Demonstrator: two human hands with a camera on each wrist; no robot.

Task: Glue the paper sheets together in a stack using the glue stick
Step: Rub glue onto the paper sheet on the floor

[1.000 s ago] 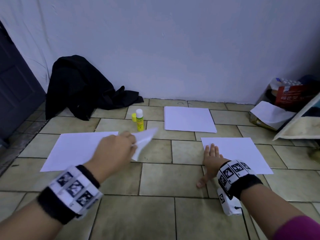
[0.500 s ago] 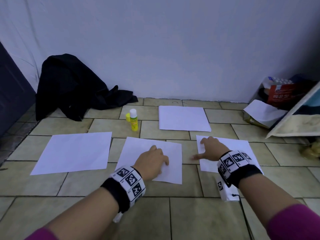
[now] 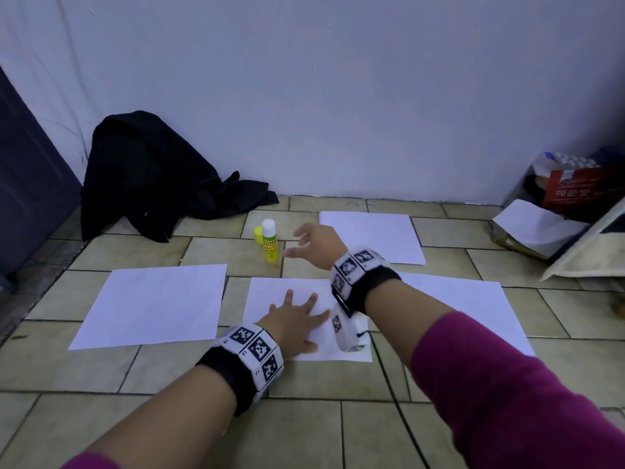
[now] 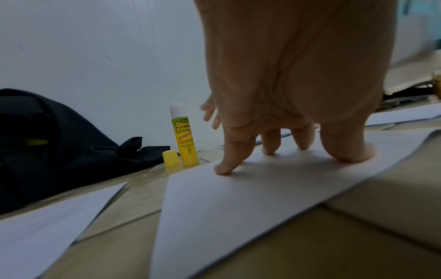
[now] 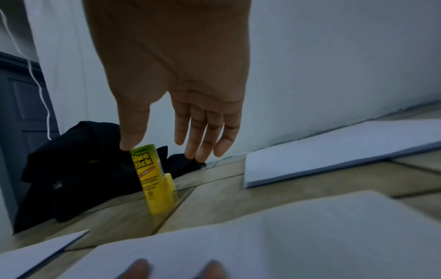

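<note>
Left hand (image 3: 293, 321): we press a sheet (image 3: 270, 292) flat, fingers spread.
Right hand (image 3: 316, 243): open, empty, near the glue stick (image 3: 269, 241).
Around: cap (image 3: 258, 234) beside stick; black cloth (image 3: 152, 177) behind.

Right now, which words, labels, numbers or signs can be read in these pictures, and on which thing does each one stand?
"Glue Stick": on the yellow label of the glue stick, standing upright on the floor.
Small print under it on the same label: too small to read.
Korean characters in white on the red package by the wall: too blurred to read surely.
Black and white square codes on both wristbands: patterns; the tiny marks beside them cannot be read.
The paper sheets: no text.
</note>
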